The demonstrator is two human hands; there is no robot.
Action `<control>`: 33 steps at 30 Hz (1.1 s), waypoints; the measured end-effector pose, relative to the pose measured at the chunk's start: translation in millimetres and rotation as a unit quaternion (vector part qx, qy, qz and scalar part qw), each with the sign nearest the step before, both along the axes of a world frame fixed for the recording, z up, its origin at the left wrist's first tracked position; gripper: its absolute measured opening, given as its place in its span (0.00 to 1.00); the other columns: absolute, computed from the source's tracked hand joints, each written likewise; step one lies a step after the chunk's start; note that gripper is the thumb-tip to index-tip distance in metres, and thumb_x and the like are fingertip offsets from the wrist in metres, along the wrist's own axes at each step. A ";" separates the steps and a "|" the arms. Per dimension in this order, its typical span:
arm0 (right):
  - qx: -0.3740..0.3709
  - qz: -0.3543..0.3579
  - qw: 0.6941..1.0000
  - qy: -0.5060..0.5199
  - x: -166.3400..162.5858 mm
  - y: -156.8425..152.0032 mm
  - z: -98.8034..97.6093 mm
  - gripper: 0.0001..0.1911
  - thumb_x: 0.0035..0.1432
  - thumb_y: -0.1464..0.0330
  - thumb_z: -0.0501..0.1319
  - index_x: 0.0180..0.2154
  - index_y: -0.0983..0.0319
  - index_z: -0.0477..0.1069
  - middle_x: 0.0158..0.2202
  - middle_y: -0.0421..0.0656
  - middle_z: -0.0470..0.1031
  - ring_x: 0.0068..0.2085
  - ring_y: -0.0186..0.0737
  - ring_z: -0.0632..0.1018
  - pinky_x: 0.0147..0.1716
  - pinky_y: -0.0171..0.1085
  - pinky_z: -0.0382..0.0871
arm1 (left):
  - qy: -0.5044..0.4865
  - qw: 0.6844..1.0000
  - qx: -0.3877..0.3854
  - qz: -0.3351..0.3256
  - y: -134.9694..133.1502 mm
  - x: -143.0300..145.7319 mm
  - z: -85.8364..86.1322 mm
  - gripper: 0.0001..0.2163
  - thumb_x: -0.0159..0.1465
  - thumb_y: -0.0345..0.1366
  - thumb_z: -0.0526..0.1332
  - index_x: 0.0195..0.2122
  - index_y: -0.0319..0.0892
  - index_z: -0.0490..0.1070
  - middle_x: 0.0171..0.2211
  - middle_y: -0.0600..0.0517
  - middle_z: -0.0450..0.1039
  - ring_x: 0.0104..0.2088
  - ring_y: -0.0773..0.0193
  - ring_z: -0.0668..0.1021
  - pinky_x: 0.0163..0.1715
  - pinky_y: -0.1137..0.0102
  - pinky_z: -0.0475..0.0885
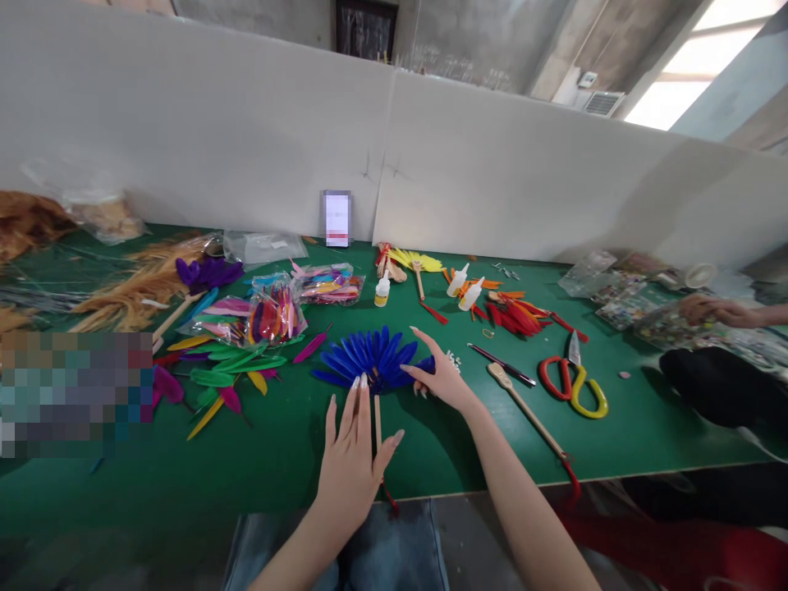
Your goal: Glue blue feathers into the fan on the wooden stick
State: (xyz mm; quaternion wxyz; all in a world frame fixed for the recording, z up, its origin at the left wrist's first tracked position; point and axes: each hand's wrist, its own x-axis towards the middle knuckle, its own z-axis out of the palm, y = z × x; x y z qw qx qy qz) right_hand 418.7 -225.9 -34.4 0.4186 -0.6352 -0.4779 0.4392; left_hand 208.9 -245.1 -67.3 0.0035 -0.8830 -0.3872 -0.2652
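A fan of deep blue feathers (363,355) lies on the green table, spread in a half circle on a pale wooden handle (377,423) with a red cord (389,496) at its end. My left hand (354,447) rests flat over the handle, its fingertips on the feathers' base and its thumb apart. Over the fan's right edge, my right hand (444,379) has its index finger and thumb stretched apart near the blue feathers. Its other fingers curl underneath and are partly hidden. Small white pieces (454,361) lie just beyond it.
Loose coloured feathers (231,361) and bagged feathers (277,312) lie to the left. Glue bottles (382,291), a yellow fan (419,261) and a lit phone (336,218) are behind. Rightward are tweezers (501,364), a bare fan handle (529,409), scissors (572,379) and another person's hand (717,312).
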 end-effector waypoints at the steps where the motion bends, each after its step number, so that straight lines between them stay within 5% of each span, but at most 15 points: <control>1: 0.000 0.000 1.000 0.003 0.3 -0.1 -0.2 0.41 0.55 0.62 0.63 0.64 0.56 0.44 0.16 0.33 0.70 0.16 0.34 0.72 0.15 0.30 0.66 | 0.003 1.000 0.000 0.001 -0.3 -0.2 -0.6 0.35 0.69 0.46 0.47 0.67 0.31 0.29 0.62 0.37 0.56 0.63 0.53 0.59 0.61 0.53 0.53; 33: 0.000 -0.030 1.000 -0.007 0.8 3.4 -8.8 0.38 0.54 0.59 0.64 0.62 0.57 0.51 0.15 0.34 0.70 0.15 0.36 0.72 0.15 0.33 0.69 | 0.064 0.997 0.017 -0.049 0.4 -1.8 -1.3 0.35 0.68 0.48 0.48 0.67 0.34 0.32 0.64 0.41 0.54 0.64 0.52 0.58 0.60 0.53 0.54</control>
